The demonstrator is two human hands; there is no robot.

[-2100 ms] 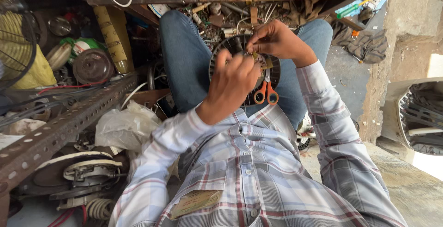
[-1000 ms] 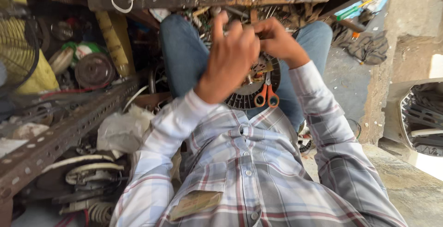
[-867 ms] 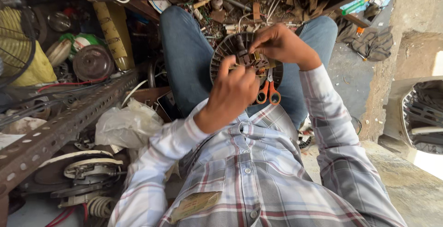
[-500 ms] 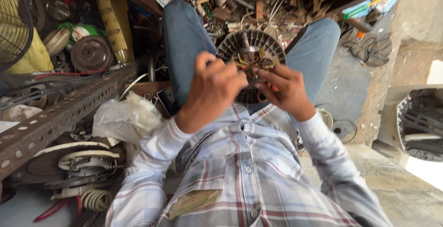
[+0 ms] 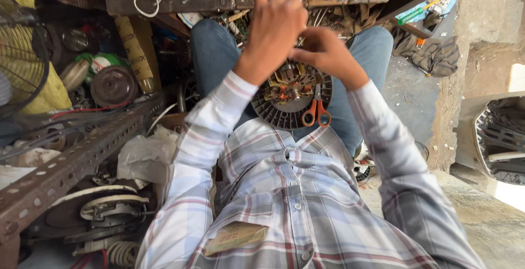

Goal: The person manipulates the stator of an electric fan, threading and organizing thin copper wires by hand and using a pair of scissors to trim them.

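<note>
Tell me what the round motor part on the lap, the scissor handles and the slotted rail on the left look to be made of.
Motor part: dark ribbed disc, probably moulded plastic or cast metal, with coppery windings at its centre.
Scissor handles: glossy orange, likely plastic.
Slotted rail: steel angle by its punched holes, brown and rusty, matt.

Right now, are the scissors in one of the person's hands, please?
No, the scissors lie on the motor in the lap, below both hands.

Tan paper label [image 5: 235,236] in shirt pocket
</note>
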